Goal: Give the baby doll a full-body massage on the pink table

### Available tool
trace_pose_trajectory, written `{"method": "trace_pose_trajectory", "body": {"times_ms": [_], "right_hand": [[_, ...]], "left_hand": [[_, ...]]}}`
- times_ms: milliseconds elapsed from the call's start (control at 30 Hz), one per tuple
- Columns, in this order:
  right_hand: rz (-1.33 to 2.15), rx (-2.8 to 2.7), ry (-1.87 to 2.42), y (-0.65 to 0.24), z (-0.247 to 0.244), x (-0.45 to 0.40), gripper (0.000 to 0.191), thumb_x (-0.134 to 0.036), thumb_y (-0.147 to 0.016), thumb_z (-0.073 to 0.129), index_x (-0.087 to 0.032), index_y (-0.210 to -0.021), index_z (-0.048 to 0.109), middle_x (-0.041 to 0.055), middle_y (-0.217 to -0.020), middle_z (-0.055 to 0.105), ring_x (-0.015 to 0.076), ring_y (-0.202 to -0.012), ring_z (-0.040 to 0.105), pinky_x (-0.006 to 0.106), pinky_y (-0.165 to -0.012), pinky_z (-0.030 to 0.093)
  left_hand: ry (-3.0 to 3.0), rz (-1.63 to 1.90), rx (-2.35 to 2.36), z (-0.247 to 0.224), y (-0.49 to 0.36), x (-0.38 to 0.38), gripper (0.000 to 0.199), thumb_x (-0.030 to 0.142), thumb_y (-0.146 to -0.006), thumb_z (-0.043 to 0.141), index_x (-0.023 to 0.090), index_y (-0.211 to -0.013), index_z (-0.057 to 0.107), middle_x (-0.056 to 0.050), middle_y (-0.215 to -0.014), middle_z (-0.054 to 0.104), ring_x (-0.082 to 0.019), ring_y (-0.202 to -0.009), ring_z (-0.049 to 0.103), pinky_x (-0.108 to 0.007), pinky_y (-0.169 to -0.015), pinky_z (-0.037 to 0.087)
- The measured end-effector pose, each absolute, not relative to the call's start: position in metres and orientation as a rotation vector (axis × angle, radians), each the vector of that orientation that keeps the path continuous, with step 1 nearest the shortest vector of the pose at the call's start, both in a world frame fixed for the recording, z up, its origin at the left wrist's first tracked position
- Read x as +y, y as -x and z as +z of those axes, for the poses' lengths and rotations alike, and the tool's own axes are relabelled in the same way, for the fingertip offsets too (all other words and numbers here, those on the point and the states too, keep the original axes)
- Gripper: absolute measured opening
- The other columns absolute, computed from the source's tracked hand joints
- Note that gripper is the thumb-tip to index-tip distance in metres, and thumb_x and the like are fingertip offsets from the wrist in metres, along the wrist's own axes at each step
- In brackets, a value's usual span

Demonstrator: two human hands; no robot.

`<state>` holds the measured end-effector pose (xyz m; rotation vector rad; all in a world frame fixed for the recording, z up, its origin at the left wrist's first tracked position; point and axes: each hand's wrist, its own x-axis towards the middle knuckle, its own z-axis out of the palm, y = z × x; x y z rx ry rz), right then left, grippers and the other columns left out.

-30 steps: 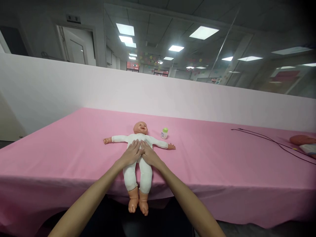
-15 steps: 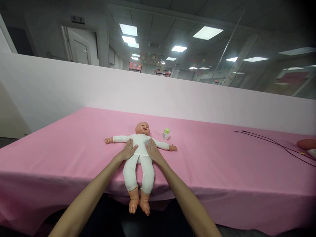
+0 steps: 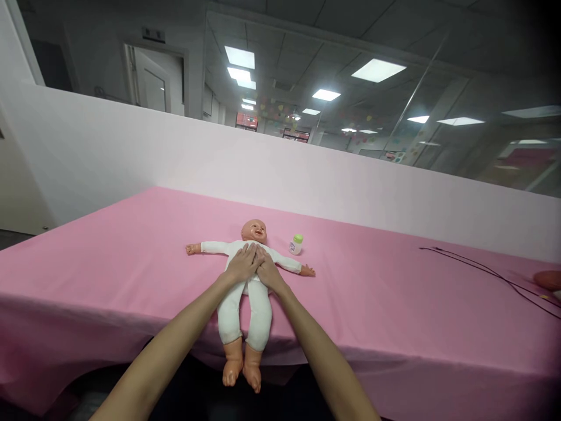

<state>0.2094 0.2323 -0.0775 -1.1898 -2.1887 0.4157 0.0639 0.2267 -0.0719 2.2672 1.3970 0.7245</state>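
A baby doll in a white suit lies on its back, its arms spread and its feet over the table's front edge. My left hand rests flat on the doll's chest, fingers stretched toward its neck. Beside it, touching it at the middle of the chest, my right hand also lies flat, its fingertips close to the left ones. Neither hand grips anything. A small clear bottle with a green cap stands just above the doll's outstretched arm on the right.
The pink cloth covers the table and hangs over its front edge. Thin dark cables lie at the right, near an orange-brown object at the frame's edge. A white low wall with glass above runs behind.
Both hands have slid inward from the sides of the doll's torso to meet at the middle of its chest. The camera view has tilted slightly.
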Motion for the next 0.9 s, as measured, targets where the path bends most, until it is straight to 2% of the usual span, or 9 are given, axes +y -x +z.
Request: {"method": "trace_pose_trajectory", "body": {"times_ms": [67,167,300,367,500,667,767,900], "right_hand": [[0.467,-2.121,1.284,-0.214,-0.079,0.235,0.066,-0.041,-0.105,0.033,-0.017,-0.166,0.03,0.011,-0.173,0.027,0.0265,-0.162,0.019,0.053,-0.133,0.013],[0.566,-1.981,1.388,-0.224,-0.084,0.226,0.075,-0.053,-0.106,0.032,-0.01,-0.167,0.025,0.0161,-0.174,0.019,0.0297,-0.163,0.014,0.052,-0.133,0.012],[0.615,-1.961,1.419,-0.236,-0.09,0.196,0.077,-0.061,-0.106,0.03,-0.017,-0.169,0.022,0.0117,-0.176,0.014,0.0286,-0.164,0.01,0.049,-0.134,0.012],[0.591,-2.042,1.43,-0.238,-0.089,0.181,0.078,-0.06,-0.107,0.028,-0.015,-0.169,0.02,0.0114,-0.175,0.014,0.0276,-0.164,0.01,0.05,-0.134,0.01],[0.519,-2.237,1.357,-0.234,-0.084,0.173,0.072,-0.05,-0.108,0.03,-0.01,-0.167,0.026,0.0145,-0.174,0.019,0.0256,-0.163,0.013,0.048,-0.135,0.011],[0.474,-2.328,1.179,-0.221,-0.081,0.211,0.066,-0.036,-0.104,0.033,-0.016,-0.167,0.029,0.0103,-0.173,0.025,0.0224,-0.163,0.018,0.049,-0.134,0.015],[0.482,-2.171,1.272,-0.219,-0.085,0.237,0.068,-0.043,-0.105,0.032,-0.012,-0.165,0.033,0.0136,-0.172,0.028,0.0245,-0.162,0.021,0.047,-0.134,0.014],[0.539,-1.931,1.412,-0.227,-0.094,0.249,0.081,-0.059,-0.103,0.035,-0.006,-0.163,0.034,0.0184,-0.171,0.028,0.0286,-0.161,0.022,0.047,-0.133,0.014]], "left_hand": [[-2.233,0.723,1.457,-0.075,-0.056,0.236,0.08,0.061,-0.104,0.025,0.01,-0.165,0.03,-0.016,-0.174,0.015,-0.032,-0.163,0.007,-0.053,-0.131,0.009],[-2.146,0.757,1.479,-0.079,-0.039,0.235,0.088,0.068,-0.102,0.032,0.008,-0.166,0.025,-0.018,-0.174,0.01,-0.034,-0.163,0.004,-0.053,-0.131,0.009],[-2.019,0.774,1.407,-0.085,-0.016,0.212,0.094,0.073,-0.101,0.029,0.009,-0.168,0.012,-0.02,-0.174,-0.004,-0.031,-0.162,0.0,-0.047,-0.131,0.014],[-2.012,0.703,1.404,-0.088,-0.011,0.197,0.095,0.072,-0.102,0.026,0.006,-0.168,0.008,-0.021,-0.173,-0.007,-0.031,-0.162,-0.004,-0.047,-0.132,0.013],[-2.2,0.667,1.377,-0.092,-0.025,0.179,0.091,0.066,-0.104,0.022,0.0,-0.166,0.017,-0.024,-0.173,0.003,-0.032,-0.162,-0.002,-0.048,-0.132,0.009],[-2.399,0.734,1.369,-0.084,-0.055,0.199,0.075,0.057,-0.107,0.021,0.01,-0.164,0.034,-0.018,-0.173,0.02,-0.032,-0.162,0.011,-0.053,-0.131,0.012],[-2.299,0.7,1.484,-0.077,-0.059,0.225,0.077,0.056,-0.107,0.022,0.006,-0.165,0.029,-0.019,-0.174,0.017,-0.032,-0.163,0.011,-0.052,-0.13,0.012],[-2.092,0.761,1.558,-0.077,-0.045,0.245,0.087,0.064,-0.103,0.032,0.002,-0.165,0.026,-0.021,-0.174,0.013,-0.036,-0.162,0.007,-0.052,-0.13,0.013]]}}
